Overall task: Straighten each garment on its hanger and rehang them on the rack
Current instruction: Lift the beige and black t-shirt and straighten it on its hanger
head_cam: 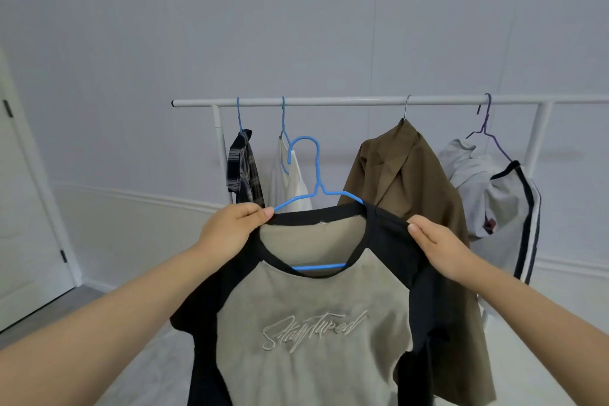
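I hold a grey T-shirt [313, 300] with black raglan sleeves and white script on the chest, in front of the rack. It sits on a blue hanger [317, 175] whose hook is free of the rail. My left hand [230, 231] pinches the shirt's left shoulder at the collar. My right hand [435, 245] grips the black right shoulder. The white rack rail [329, 102] runs behind, just above the hook.
On the rail hang a plaid shirt [244, 171], a white garment [290, 184], a brown blazer [402, 181] and a crumpled grey-white garment [494, 201] on a purple hanger. A white door [19, 224] stands at left. A gap on the rail lies between the white garment and the blazer.
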